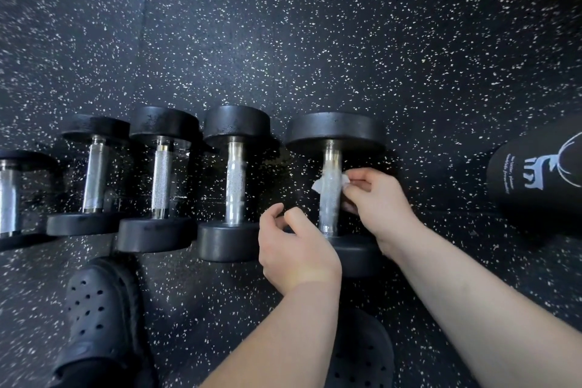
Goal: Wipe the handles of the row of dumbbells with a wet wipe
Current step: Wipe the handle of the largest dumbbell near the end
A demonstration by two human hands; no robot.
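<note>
A row of dumbbells (160, 179) lies on the speckled floor (283, 41). The left hand (296, 252) hovers, loosely curled and empty, beside the rightmost dumbbell (335, 129), where the wet wipe (317, 186) wraps the handle (329, 211), pinched by the right hand (378, 205).

The black floor (283, 25) has white specks. Two black shoes with holes (100, 309) (359, 356) stand on it. A black bottle (535, 186) lies right.
</note>
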